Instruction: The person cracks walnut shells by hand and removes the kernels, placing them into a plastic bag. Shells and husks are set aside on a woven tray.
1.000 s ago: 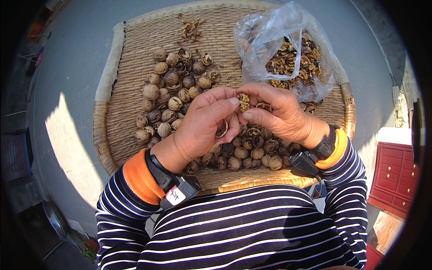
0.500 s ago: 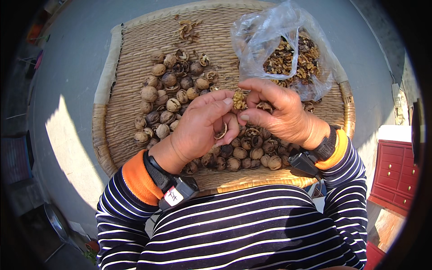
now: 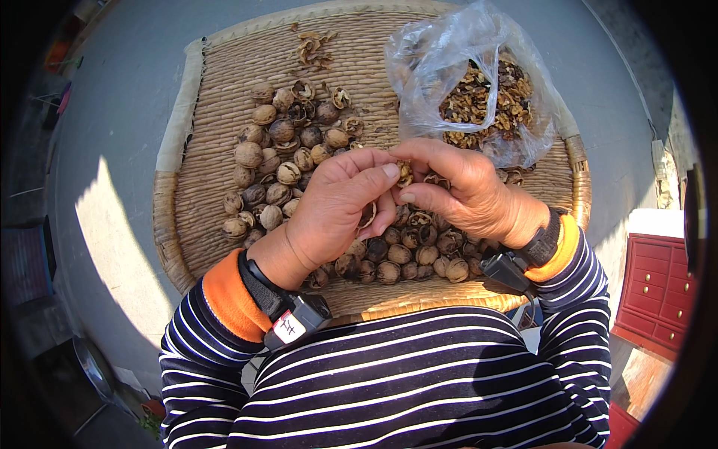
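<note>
My left hand (image 3: 336, 206) and my right hand (image 3: 464, 191) meet over a round woven tray (image 3: 217, 82), fingertips pinched together on a cracked walnut piece (image 3: 404, 173). A curved bit of shell (image 3: 368, 217) sits tucked in my left palm. Beneath and left of the hands lies a heap of walnuts (image 3: 277, 161), some whole, some split. More walnuts (image 3: 407, 258) lie under my wrists near the tray's near rim. A clear plastic bag (image 3: 467, 75) holding shelled walnut kernels (image 3: 486, 101) rests on the tray just beyond my right hand.
A few loose shell scraps (image 3: 314, 46) lie at the tray's far side. The tray rests on grey ground (image 3: 112, 150). A red cabinet with small drawers (image 3: 658, 288) stands at the right. Both wrists carry black strapped devices over orange cuffs.
The hands have stayed together over the tray; the fingers have shifted slightly on the walnut piece, and the right thumb and forefinger now pinch it from above.
</note>
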